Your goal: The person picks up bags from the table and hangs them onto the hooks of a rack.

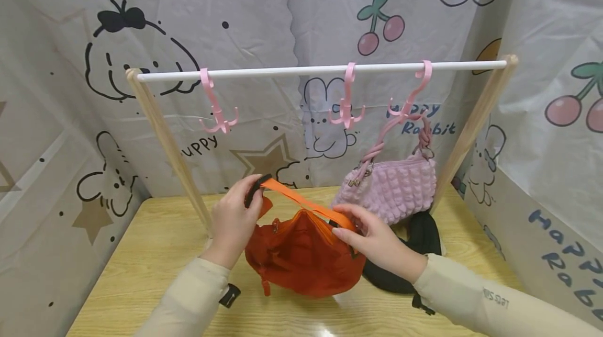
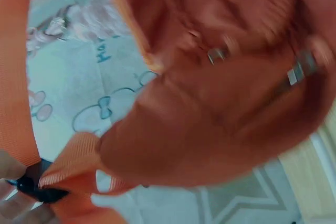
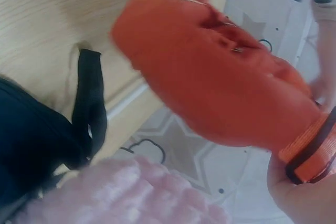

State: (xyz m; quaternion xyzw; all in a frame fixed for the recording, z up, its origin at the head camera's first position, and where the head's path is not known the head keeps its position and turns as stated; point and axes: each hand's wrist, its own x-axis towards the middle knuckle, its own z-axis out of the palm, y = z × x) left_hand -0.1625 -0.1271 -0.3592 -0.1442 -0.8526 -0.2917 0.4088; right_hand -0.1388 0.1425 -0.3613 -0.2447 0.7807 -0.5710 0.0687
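Note:
An orange-red waist bag [image 1: 308,269] hangs by its webbing strap [image 1: 299,199] just above the table, between the two hands. My left hand [image 1: 235,216] grips the strap at a black buckle [image 2: 39,184], left of and above the bag. With thumb and fingers, my right hand [image 1: 377,237] pinches the strap where it meets the bag's right end. Zipper pulls [image 2: 216,53] show on the bag's front. Behind the right hand, a pink puffy bag [image 1: 400,185] hangs by its knotted handle from a pink hook [image 1: 414,96].
A white rail [image 1: 282,71] on wooden posts spans the table [image 1: 141,253]. Two more pink hooks hang there, one at left [image 1: 216,109] and one near the middle [image 1: 347,101]. A black bag [image 1: 421,237] lies at the right, partly behind my right arm. Patterned cloth [image 1: 245,23] surrounds the table.

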